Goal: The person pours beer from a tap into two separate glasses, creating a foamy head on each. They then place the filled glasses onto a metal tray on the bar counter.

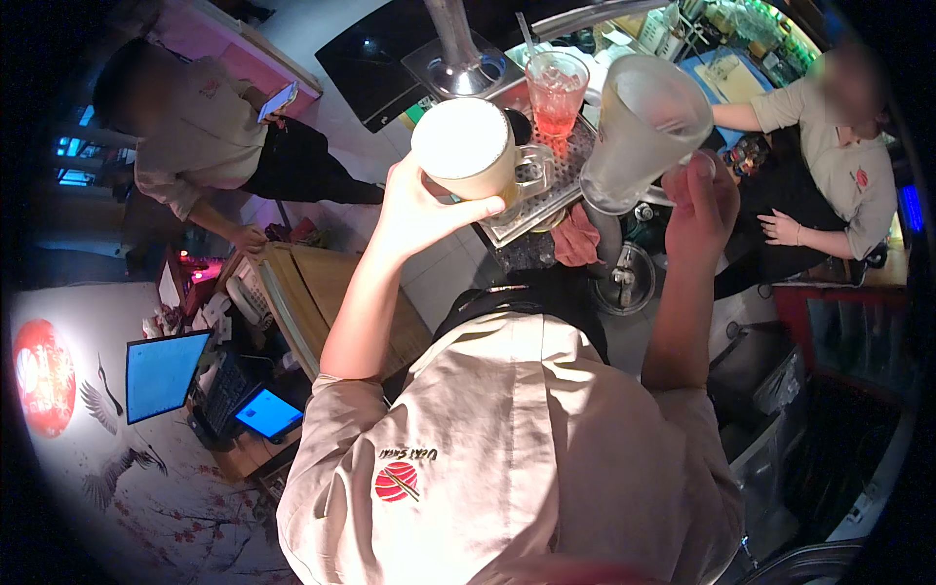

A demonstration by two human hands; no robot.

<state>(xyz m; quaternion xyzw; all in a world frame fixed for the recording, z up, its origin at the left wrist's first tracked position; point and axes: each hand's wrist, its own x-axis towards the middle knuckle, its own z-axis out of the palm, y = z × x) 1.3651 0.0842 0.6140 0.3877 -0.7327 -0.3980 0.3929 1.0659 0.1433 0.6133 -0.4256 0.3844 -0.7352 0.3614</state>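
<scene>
My left hand point(428, 208) grips a glass mug point(528, 164) topped with thick white foam point(464, 135). Its handle points to the right. My right hand point(703, 194) holds a frosted glass mug point(643, 124) by its handle side. This mug leans to the right, and no drink can be made out in it. Between and beyond the two mugs, a glass of red iced drink point(556, 95) with a straw stands on a perforated metal drip tray point(567, 164). Behind the foamy mug rises a chrome beer tower point(457, 51).
A reddish cloth point(578, 238) hangs below the tray's edge. On the right sits a co-worker point(826, 168) by the lit counter. Another person point(212, 124) at left holds a phone point(279, 101), one hand on a wooden counter point(314, 278). A monitor point(167, 376) and a tablet point(269, 413) are lower left.
</scene>
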